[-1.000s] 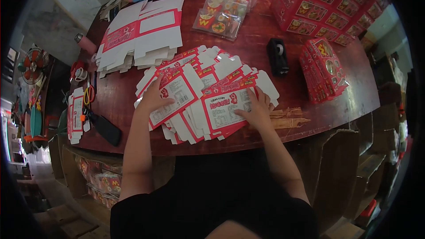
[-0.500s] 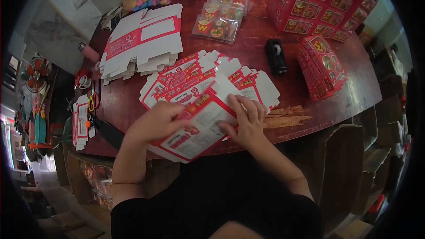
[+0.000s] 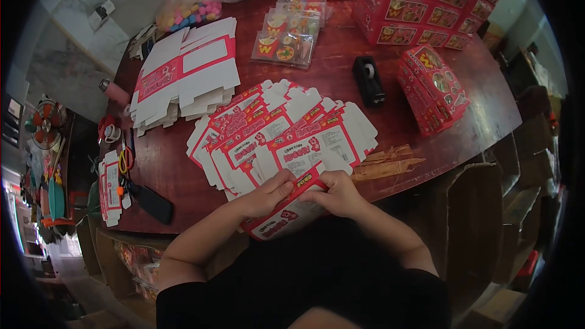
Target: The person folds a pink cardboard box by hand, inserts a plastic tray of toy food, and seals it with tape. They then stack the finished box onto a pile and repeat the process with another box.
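Observation:
Close to my body, a red-and-white printed carton is held between both hands, its lower part hidden by my dark shirt. My left hand is closed on its left side, thumb along the upper edge. On the other side my right hand grips the carton, thumb pressed on the printed face. Just beyond the hands lies a fanned pile of flat cartons in the same print, white flaps sticking out.
A stack of larger flat cartons lies far left. Beyond the pile are plastic-wrapped sets, a black tape dispenser, small filled boxes and a tall box stack. Scissors and a phone lie left.
Both hands have drawn the carton down toward my body and now grip it at its upper edge. More of the fanned pile shows. The whole view has shifted slightly.

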